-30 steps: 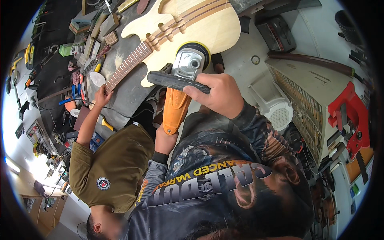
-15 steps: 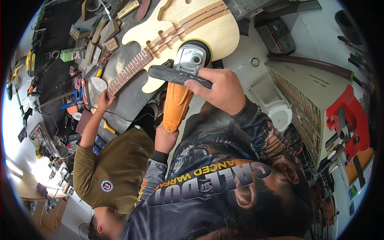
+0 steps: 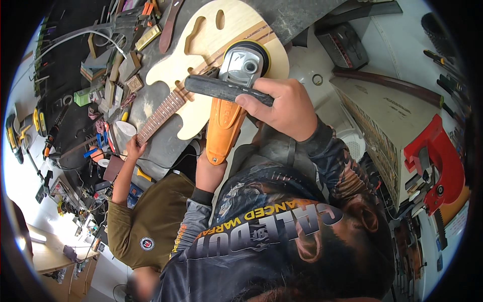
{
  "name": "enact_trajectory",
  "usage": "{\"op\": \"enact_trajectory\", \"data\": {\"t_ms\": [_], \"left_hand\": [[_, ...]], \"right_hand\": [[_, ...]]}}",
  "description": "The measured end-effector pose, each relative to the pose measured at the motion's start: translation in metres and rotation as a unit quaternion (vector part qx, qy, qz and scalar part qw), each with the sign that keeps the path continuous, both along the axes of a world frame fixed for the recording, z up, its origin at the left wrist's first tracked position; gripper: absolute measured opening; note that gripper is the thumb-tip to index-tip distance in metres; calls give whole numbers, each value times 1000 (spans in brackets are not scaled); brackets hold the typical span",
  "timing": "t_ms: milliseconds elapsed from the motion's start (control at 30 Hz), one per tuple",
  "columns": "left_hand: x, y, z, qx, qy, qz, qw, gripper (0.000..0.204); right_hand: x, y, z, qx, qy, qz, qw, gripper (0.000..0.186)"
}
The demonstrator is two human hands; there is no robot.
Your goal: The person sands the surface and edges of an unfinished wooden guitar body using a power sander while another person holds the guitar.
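Note:
My right hand (image 3: 284, 108) grips the black side handle (image 3: 204, 86) of an orange sander (image 3: 224, 128). Under the sander's rear, my left hand (image 3: 210, 177) wraps round the body, fingers mostly hidden. The sander's round pad with silver head (image 3: 240, 65) lies over an unfinished pale guitar body (image 3: 186, 65) with brown centre stripes and cut cavities. A co-worker's hand (image 3: 135, 148) holds the fretted neck (image 3: 158, 116) near its far end, at the bench's left.
The grey workbench (image 3: 307, 12) carries wood blocks (image 3: 133, 65) and tools. A co-worker (image 3: 136, 221) is at lower left. On the right are a dark speaker-like box (image 3: 341, 45), a white plastic stool (image 3: 352, 146), a beige cabinet (image 3: 372, 116) and a red tool (image 3: 435, 161).
The guitar and bench appear lower and slightly left in the view. The sander's pad and my right hand have moved up, so the pad now covers more of the striped middle.

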State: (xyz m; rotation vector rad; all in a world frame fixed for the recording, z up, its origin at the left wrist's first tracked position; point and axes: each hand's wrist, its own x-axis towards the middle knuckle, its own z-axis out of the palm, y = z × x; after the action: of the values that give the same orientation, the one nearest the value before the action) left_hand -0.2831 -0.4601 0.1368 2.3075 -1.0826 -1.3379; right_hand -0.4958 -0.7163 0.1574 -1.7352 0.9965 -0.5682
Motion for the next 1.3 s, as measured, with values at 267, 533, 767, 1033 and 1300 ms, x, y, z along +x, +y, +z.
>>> {"op": "enact_trajectory", "data": {"t_ms": [267, 533, 767, 1033, 1300], "left_hand": [[-9, -69, 1, -26, -6, 21, 999, 29], [-8, -105, -1, -34, 1, 5, 999, 27], [-9, -67, -7, -62, 6, 23, 998, 29], [-17, 18, -6, -24, -3, 27, 999, 29], [-12, 91, -6, -18, -2, 31, 999, 33]], "right_hand": [[1, -64, -9, -24, -30, -38, 999, 55], [2, -102, -16, -49, -19, -40, 998, 58], [4, -69, -13, -40, -8, -29, 999, 56], [-4, 15, -9, 9, 4, -10, 1000, 53], [2, 83, -6, 7, 4, 7, 1000, 53]]}}
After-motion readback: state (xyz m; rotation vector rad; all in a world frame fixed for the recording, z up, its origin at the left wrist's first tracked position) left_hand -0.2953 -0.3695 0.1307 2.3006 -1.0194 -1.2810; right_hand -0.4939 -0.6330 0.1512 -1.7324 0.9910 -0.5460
